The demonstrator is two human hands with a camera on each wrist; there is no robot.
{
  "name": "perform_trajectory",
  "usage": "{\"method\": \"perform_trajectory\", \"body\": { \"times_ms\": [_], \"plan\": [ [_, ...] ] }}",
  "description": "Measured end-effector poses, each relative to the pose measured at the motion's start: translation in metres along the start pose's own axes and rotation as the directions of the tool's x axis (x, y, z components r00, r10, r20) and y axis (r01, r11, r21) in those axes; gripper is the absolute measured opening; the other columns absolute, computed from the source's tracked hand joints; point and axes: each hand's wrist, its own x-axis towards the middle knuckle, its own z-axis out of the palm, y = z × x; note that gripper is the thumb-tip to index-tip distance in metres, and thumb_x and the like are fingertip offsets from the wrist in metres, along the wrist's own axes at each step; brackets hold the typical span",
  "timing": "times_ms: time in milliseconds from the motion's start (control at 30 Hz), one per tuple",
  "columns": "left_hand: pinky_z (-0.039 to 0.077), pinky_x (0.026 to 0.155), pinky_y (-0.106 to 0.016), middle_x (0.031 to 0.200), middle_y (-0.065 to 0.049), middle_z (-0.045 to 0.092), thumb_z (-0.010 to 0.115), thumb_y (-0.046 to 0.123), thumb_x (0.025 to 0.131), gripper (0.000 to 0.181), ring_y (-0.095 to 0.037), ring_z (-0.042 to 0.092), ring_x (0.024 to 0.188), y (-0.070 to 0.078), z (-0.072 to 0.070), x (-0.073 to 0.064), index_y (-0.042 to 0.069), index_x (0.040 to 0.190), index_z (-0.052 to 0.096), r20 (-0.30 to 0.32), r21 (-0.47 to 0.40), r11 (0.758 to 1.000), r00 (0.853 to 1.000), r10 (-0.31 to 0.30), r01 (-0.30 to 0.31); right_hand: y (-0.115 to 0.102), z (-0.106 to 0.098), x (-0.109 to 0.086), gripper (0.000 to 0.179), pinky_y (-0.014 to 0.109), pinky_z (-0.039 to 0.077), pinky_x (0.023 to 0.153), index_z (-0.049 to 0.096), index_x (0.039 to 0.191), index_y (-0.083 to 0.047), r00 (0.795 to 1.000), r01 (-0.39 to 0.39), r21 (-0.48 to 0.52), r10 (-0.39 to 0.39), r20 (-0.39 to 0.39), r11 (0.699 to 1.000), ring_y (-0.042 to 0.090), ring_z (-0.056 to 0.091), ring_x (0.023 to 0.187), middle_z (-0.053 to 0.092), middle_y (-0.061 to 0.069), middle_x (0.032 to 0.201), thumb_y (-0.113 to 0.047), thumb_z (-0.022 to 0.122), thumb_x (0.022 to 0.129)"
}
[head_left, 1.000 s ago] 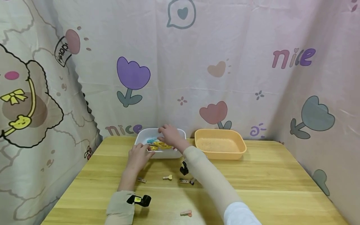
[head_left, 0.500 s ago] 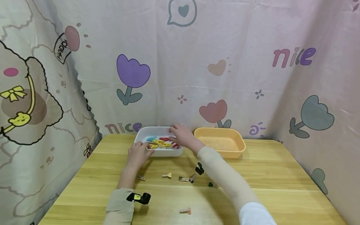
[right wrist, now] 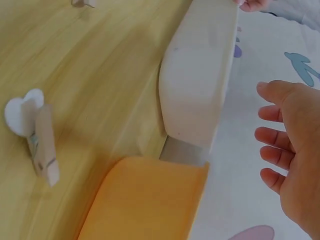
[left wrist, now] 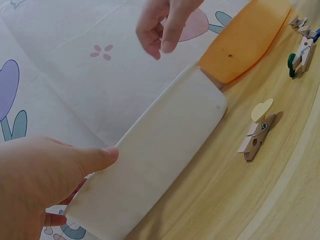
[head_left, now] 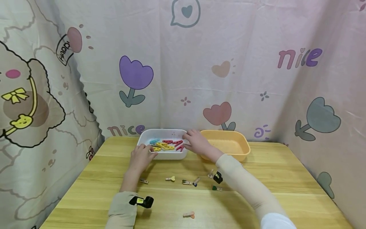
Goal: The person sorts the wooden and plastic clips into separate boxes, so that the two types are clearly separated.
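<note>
A white plastic tub [head_left: 171,155] stands at the back of the table, holding several small clothespins: light blue ones [head_left: 154,141], yellow ones [head_left: 166,146] and red ones [head_left: 178,143]. My left hand [head_left: 141,158] grips its front left rim, the thumb [left wrist: 104,157] lying against the outer wall and the fingers over the edge. Above the tub's right end hovers my right hand [head_left: 198,142], nothing in it. Its fingers are loosely bent and apart in the right wrist view, where the hand [right wrist: 299,155] touches neither tub.
A yellow-orange tub [head_left: 243,156] stands right of the white one. Several small wooden clips lie on the table [head_left: 271,178]: one with a yellow heart [head_left: 170,178], one with a green end [head_left: 217,188], a pink-ended one [head_left: 188,215] near the front. A printed curtain [head_left: 183,79] hangs behind.
My right hand has moved rightward from over the middle of the white tub to its right end, uncovering the red clothespins. My left hand has stayed on the rim.
</note>
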Motion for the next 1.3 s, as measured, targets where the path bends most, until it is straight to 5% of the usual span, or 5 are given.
{"method": "perform_trajectory", "body": {
  "times_ms": [500,867,1100,1300],
  "plan": [
    [0.038,0.093,-0.055,0.106,-0.014,0.061,0.066,0.039,0.091,0.025,-0.036,0.052,0.106,0.000,0.000,0.000,0.014,0.099,0.065,0.000,-0.005,1.000,1.000,0.003,-0.003,0.028,-0.029,-0.055,0.030,0.045,0.047,0.087,0.068,0.109,-0.011,0.986,-0.001,0.016,0.004,-0.168,1.000,0.026,0.059,0.100,0.063,0.006,0.105,-0.030,0.072,0.087],
    [0.039,0.092,-0.055,0.106,-0.014,0.061,0.066,0.039,0.091,0.026,-0.037,0.052,0.105,0.000,0.000,-0.001,0.014,0.099,0.065,-0.009,0.006,1.000,1.000,0.010,-0.010,0.047,-0.041,-0.094,0.030,0.046,0.044,0.085,0.069,0.102,-0.012,0.968,-0.132,0.003,0.130,-0.215,0.991,0.027,0.058,0.102,0.062,0.006,0.102,-0.038,0.071,0.087],
    [0.041,0.091,-0.053,0.107,-0.014,0.062,0.066,0.039,0.091,0.027,-0.036,0.052,0.105,0.003,0.000,-0.002,0.014,0.100,0.066,-0.004,0.018,1.000,1.000,0.009,-0.009,0.056,-0.038,-0.110,0.033,0.049,0.042,0.084,0.068,0.104,-0.009,0.941,-0.200,0.025,0.199,-0.274,0.980,0.031,0.057,0.102,0.062,0.009,0.103,-0.037,0.072,0.086],
    [0.041,0.090,-0.053,0.105,-0.014,0.062,0.066,0.039,0.091,0.026,-0.036,0.053,0.104,0.003,0.000,-0.002,0.014,0.099,0.066,-0.018,0.027,0.999,1.000,0.017,-0.017,0.066,-0.030,-0.124,0.032,0.053,0.042,0.089,0.069,0.099,-0.006,0.898,-0.220,0.065,0.228,-0.376,0.973,0.033,0.058,0.096,0.063,0.011,0.095,-0.032,0.076,0.082]
  ]
}}
